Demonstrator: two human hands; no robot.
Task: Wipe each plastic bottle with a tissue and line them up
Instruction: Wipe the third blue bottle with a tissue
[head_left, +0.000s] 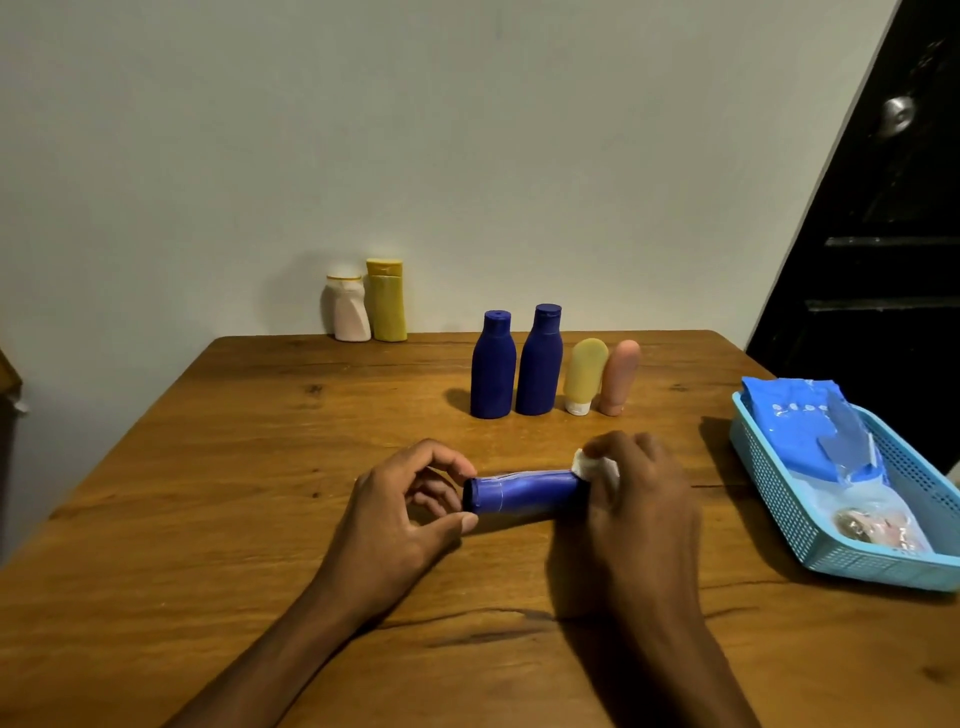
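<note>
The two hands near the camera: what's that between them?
In the head view, a blue bottle lies sideways between them: the left hand pinches its cap end, the right hand presses a white tissue against its base.

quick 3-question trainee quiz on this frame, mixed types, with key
1. True or false: the left hand pinches the cap end of the lying blue bottle.
2. Which hand holds the tissue? A left, B right
3. How many bottles stand in the row behind the hands?

Key: 1 true; 2 B; 3 four, two blue, one yellow, one pink.
</note>
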